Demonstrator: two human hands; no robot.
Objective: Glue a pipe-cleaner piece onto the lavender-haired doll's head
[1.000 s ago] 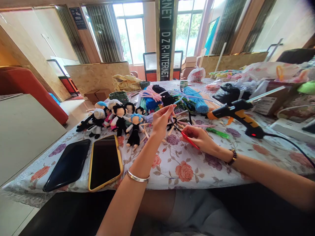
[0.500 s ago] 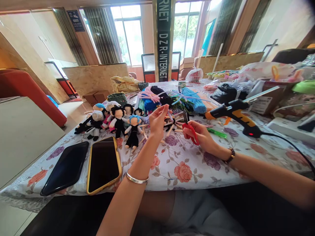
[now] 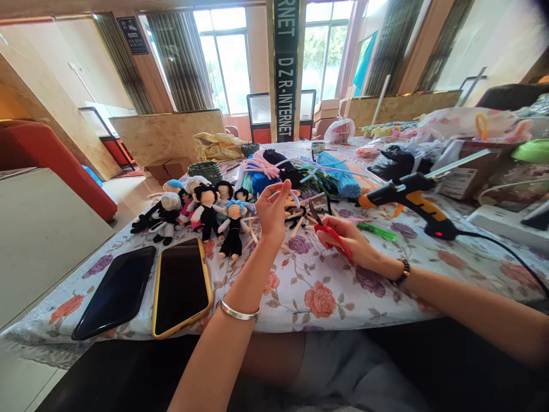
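My left hand (image 3: 271, 210) is raised above the floral surface (image 3: 309, 286), fingertips pinched on a thin pale pipe cleaner (image 3: 295, 197). My right hand (image 3: 346, 239), just right of it, is clamped on red scissors (image 3: 328, 231), blades pointing toward the pipe cleaner. Left of the left hand stand small dolls (image 3: 206, 212); a glue gun (image 3: 412, 200) lies right of the scissors.

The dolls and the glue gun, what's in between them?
In the head view, between the dolls and the glue gun are both hands, the left pinching a pipe cleaner, the right holding red scissors.
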